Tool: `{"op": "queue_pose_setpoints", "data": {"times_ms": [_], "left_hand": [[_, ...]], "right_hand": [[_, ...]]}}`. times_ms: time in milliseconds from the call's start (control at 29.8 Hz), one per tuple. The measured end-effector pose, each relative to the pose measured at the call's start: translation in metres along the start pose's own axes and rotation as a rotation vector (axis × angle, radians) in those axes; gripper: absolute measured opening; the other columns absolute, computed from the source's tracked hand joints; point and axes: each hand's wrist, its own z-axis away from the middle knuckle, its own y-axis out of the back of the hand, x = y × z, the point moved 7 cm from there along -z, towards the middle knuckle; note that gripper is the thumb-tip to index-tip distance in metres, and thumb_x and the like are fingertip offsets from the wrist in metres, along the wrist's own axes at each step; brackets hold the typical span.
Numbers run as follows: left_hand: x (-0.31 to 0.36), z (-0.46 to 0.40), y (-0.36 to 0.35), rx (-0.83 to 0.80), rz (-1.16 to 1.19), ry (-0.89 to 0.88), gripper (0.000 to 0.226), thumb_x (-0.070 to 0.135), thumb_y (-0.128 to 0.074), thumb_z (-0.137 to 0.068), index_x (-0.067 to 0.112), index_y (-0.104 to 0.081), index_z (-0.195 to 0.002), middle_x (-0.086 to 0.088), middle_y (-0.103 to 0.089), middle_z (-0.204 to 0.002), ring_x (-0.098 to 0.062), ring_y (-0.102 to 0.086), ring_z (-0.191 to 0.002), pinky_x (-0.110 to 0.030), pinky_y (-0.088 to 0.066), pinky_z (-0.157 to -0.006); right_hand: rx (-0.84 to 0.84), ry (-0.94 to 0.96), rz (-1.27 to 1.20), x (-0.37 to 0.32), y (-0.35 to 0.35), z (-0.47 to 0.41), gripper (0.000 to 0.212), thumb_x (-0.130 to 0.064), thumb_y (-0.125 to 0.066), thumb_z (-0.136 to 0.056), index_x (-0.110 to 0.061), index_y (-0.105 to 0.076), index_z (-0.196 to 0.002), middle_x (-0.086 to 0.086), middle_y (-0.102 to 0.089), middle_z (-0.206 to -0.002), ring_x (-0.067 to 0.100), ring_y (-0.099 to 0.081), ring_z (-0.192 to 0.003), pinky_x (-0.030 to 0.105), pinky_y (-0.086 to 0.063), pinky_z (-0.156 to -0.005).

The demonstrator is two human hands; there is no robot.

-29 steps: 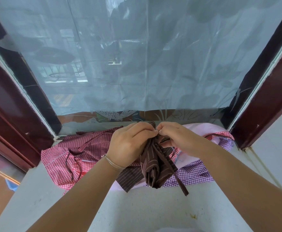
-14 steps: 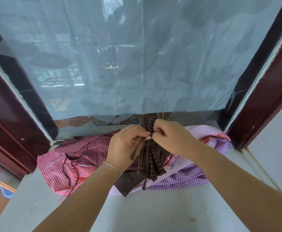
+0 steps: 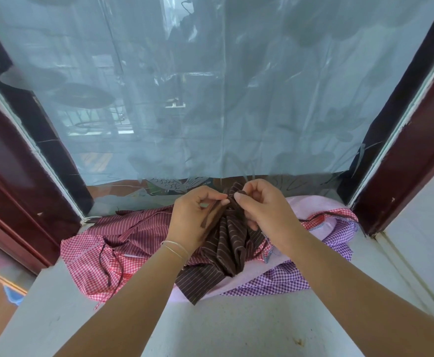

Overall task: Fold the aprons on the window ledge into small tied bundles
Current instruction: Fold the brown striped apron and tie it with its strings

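Hands meeting at the centre of the view, above a pale grey stone window ledge (image 3: pixel 223 328). Left hand (image 3: pixel 195 217), with a thin silver bangle (image 3: pixel 176 247) at the wrist, curled and pinching a dark brown fabric tie strap (image 3: pixel 212 215) between thumb and forefinger. Right hand (image 3: pixel 265 207) likewise curled, thumb and forefinger nipping the same strap close to the left fingertips. Gathered beneath both hands, a dark brown apron with thin pale stripes (image 3: pixel 230 243), bunched into a hanging bundle and held up off the heap below, its upper end between the two hands.

Spread across the ledge under and behind that bundle, a heap of other aprons. At left, a dark red apron with thin white stripes (image 3: pixel 138 228), touching a red-and-white gingham apron (image 3: pixel 87 264) with dark cords trailing over it. At right, a purple-and-white gingham apron (image 3: pixel 277 279) lying over a pale pink cloth (image 3: pixel 311 204). Toward the near edge, a flat corner of brown striped cloth (image 3: pixel 198 282) poking out from under the bundle.

Behind the heap, a window covered by a translucent pale blue plastic sheet (image 3: pixel 210 99), with patterned film showing fish shapes along the bottom of the glass. Dark reddish-brown wooden window frame (image 3: pixel 411 150) on either side.
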Motion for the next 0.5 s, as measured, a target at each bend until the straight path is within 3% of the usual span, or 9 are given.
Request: {"op": "queue_pose_setpoints", "data": {"times_ms": [67,134,201,235,302,369,436,503], "left_hand": [[0.001,-0.002,0.0,-0.001,-0.031,-0.003,0.018,0.007,-0.074,-0.08,0.025,-0.069,-0.08,0.005,-0.071,-0.08,-0.007,-0.068,-0.077,-0.018,-0.053,-0.077],[-0.003,-0.005,0.004,0.015,-0.041,0.048,0.016,0.008,-0.073,-0.081,0.024,-0.069,-0.079,0.008,-0.071,-0.079,-0.001,-0.066,-0.074,-0.013,-0.051,-0.074],[-0.008,-0.007,0.007,0.019,-0.022,0.104,0.016,0.008,-0.072,-0.081,0.023,-0.07,-0.079,0.009,-0.071,-0.08,0.001,-0.065,-0.074,-0.011,-0.05,-0.074],[-0.011,-0.008,0.008,0.02,-0.011,0.125,0.015,0.008,-0.072,-0.081,0.023,-0.071,-0.079,0.007,-0.071,-0.081,0.001,-0.065,-0.075,-0.012,-0.05,-0.075],[-0.014,-0.008,0.01,0.024,0.017,0.17,0.01,0.01,-0.072,-0.081,0.021,-0.072,-0.081,0.005,-0.072,-0.083,-0.003,-0.067,-0.078,-0.014,-0.052,-0.076],[-0.015,-0.009,0.011,0.036,0.046,0.199,0.006,0.012,-0.073,-0.081,0.018,-0.073,-0.083,0.003,-0.073,-0.083,-0.006,-0.067,-0.078,-0.016,-0.053,-0.075],[-0.017,-0.009,0.01,0.038,0.082,0.239,0.005,0.012,-0.073,-0.081,0.016,-0.074,-0.084,0.001,-0.073,-0.083,-0.008,-0.068,-0.079,-0.018,-0.054,-0.075],[-0.025,-0.009,0.009,0.048,0.212,0.359,0.006,0.008,-0.071,-0.082,0.012,-0.074,-0.086,-0.004,-0.074,-0.085,-0.017,-0.069,-0.082,-0.026,-0.056,-0.076]], "right_hand": [[-0.072,-0.035,0.104,-0.005,0.0,0.002,0.011,-0.022,-0.061,-0.093,-0.018,-0.055,-0.084,-0.013,-0.05,-0.051,-0.001,-0.044,-0.04,0.014,-0.033,-0.043],[-0.157,-0.008,0.43,-0.012,0.001,0.002,0.018,-0.033,-0.061,-0.092,-0.02,-0.06,-0.08,-0.012,-0.049,-0.049,-0.002,-0.043,-0.04,0.014,-0.031,-0.047],[-0.113,0.172,0.766,-0.025,0.005,0.002,0.029,-0.043,-0.059,-0.091,-0.021,-0.058,-0.071,-0.008,-0.045,-0.049,0.005,-0.042,-0.045,0.017,-0.028,-0.051],[-0.041,0.319,0.814,-0.037,0.008,0.006,0.035,-0.043,-0.057,-0.091,-0.02,-0.054,-0.065,-0.006,-0.041,-0.048,0.009,-0.041,-0.048,0.016,-0.027,-0.051],[0.043,0.56,0.711,-0.052,0.012,0.017,0.044,-0.04,-0.053,-0.091,-0.019,-0.04,-0.055,-0.004,-0.033,-0.047,0.014,-0.036,-0.049,0.015,-0.025,-0.051],[0.049,0.606,0.507,-0.056,0.012,0.022,0.042,-0.035,-0.052,-0.091,-0.026,-0.032,-0.055,-0.006,-0.03,-0.048,0.01,-0.033,-0.047,0.016,-0.024,-0.05],[0.058,0.625,0.412,-0.054,0.007,0.024,0.039,-0.031,-0.052,-0.091,-0.024,-0.034,-0.057,-0.007,-0.035,-0.053,0.008,-0.035,-0.051,0.023,-0.032,-0.051],[0.023,0.582,0.317,-0.047,0.002,0.022,0.036,-0.026,-0.053,-0.092,-0.009,-0.047,-0.061,-0.004,-0.051,-0.069,0.009,-0.049,-0.061,0.031,-0.044,-0.057]]}}
